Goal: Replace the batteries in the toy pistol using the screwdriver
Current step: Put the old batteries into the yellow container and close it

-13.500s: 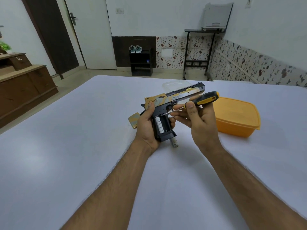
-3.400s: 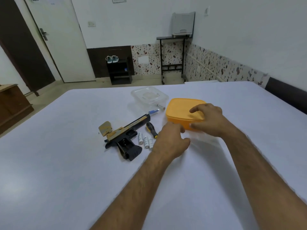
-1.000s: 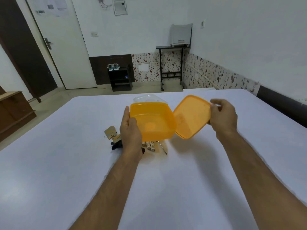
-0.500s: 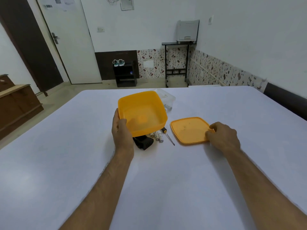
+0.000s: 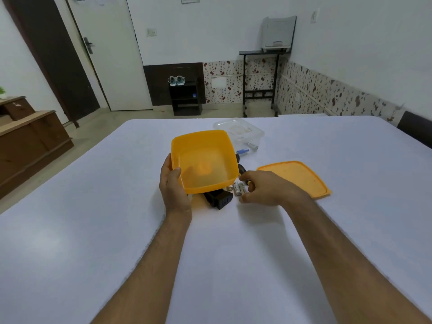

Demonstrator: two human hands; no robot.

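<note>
Three pale batteries (image 5: 236, 188) (labels unreadable) beside black toy pistol grip (image 5: 218, 199).

Surface (image 5: 98, 230): broad, covered in plain white. Lying on it: orange lid (image 5: 295, 177), flat, right of centre; white batteries (image 5: 237, 189) side by side just left of the lid; black toy pistol (image 5: 218, 199), only its handle end showing; clear plastic container (image 5: 238, 132) farther back.

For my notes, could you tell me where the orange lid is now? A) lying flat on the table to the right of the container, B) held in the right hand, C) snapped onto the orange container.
A: the orange lid lies flat on the table, right of the orange container held by the left hand.
</note>
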